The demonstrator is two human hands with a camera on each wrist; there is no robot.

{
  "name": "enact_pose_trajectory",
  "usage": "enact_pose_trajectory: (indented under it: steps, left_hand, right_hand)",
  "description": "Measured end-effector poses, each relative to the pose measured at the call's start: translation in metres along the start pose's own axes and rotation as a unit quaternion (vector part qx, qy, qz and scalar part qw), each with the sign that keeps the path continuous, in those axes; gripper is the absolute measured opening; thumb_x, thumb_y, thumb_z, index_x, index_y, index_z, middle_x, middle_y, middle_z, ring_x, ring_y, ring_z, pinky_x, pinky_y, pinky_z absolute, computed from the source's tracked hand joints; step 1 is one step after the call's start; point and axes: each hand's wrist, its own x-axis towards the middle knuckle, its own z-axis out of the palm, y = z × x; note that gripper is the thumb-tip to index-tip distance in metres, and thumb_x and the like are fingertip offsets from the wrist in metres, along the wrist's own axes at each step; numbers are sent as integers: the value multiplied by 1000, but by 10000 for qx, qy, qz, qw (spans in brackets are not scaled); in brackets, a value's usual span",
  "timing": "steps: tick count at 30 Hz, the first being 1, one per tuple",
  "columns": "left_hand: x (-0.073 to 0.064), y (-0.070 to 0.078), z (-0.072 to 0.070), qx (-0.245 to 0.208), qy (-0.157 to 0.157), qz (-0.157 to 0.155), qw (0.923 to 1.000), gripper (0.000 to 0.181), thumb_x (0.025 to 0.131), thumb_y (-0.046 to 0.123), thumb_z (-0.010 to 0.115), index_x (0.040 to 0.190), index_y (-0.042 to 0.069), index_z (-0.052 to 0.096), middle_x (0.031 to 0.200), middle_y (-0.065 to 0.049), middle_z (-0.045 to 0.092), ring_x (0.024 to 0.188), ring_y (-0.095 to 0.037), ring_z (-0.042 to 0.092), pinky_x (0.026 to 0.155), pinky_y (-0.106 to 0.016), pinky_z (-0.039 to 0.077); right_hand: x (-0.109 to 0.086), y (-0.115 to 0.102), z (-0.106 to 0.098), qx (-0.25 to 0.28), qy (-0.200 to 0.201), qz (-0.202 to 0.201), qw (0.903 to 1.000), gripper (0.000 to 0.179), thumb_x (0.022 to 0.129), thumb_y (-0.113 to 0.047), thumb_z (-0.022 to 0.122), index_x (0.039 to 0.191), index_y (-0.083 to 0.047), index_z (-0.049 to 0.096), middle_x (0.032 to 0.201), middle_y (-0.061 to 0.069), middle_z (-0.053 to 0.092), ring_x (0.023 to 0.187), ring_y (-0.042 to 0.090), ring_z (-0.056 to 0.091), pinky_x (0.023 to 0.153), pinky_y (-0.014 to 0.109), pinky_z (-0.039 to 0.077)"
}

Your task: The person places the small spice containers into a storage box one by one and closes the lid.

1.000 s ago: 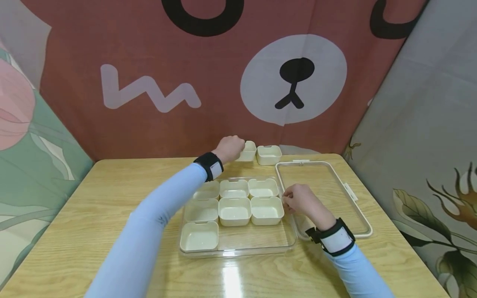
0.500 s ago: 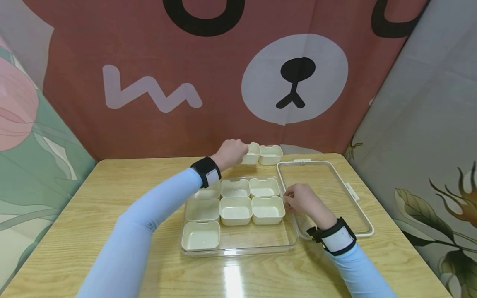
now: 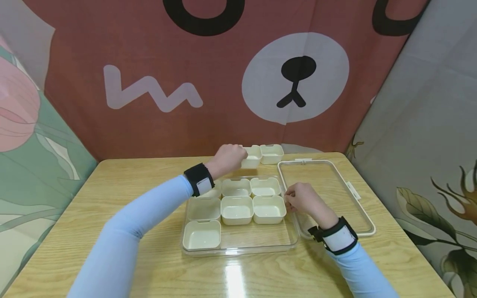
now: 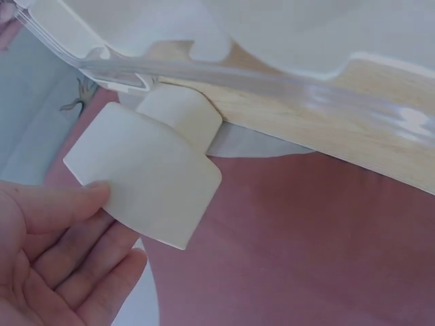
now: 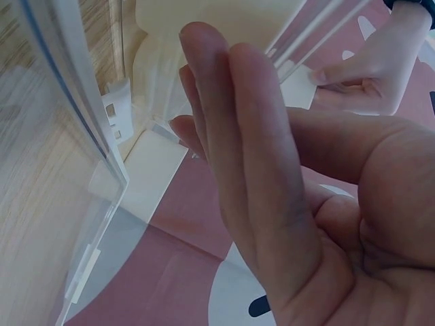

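My left hand [image 3: 228, 158] grips a cream-coloured small bin [image 3: 252, 157] by its near left side, raised just above the back of the table. The left wrist view shows the thumb pressed on the wall of this bin [image 4: 146, 176], with the fingers on the opposite side. A second cream bin [image 3: 272, 154] stands right behind it. My right hand [image 3: 303, 200] is by the right wall of a clear tray [image 3: 261, 240], fingertips close to that wall. Seen from the right wrist, the fingers [image 5: 262, 142] are nearly straight and hold nothing. Several cream bins [image 3: 236, 211] sit in rows inside the tray.
A clear lid with a white frame [image 3: 305, 160] lies flat to the right of the tray, partly under my right hand. A wooden table [image 3: 123, 194] bears everything. Printed cloth [image 3: 149, 132] hangs along the back edge and both sides.
My left hand has come slightly nearer and lower with the bin, and the left elbow has swung outward to the left. The right hand has stayed beside the tray.
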Motion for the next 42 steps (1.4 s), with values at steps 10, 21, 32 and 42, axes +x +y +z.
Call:
enact_pose_trajectory:
  steps: [10,21,32,42]
  left_hand:
    - [-20,8,-7,-40,318,221,9992,19,83,-2,58,84,10,73,71,-2,65,59,-13,53,49,-25,41]
    - [-37,26,-13,-92,543,633,9965,21,84,-1,56,79,12,72,66,2,62,57,-9,50,47,-23,36]
    - [-56,38,-20,66,765,836,9935,25,79,-4,54,71,15,68,59,4,55,52,-7,44,41,-22,30]
    - [-76,49,-27,219,917,1054,9899,24,78,-4,55,68,15,67,56,4,49,50,-6,39,39,-21,25]
  right_hand:
    - [0,0,-1,141,-68,55,9999,14,86,-6,59,86,1,71,72,8,69,58,14,65,56,25,50]
    - [-1,1,-2,271,-99,55,9996,16,87,-5,57,88,3,70,75,12,70,59,16,66,54,26,51]
    - [0,0,-2,258,-98,-85,9996,15,87,-5,59,87,4,71,74,12,69,59,19,67,54,25,52]
    - [0,0,-2,203,-55,-100,9997,15,87,-6,60,86,4,70,73,12,69,56,15,66,54,26,52]
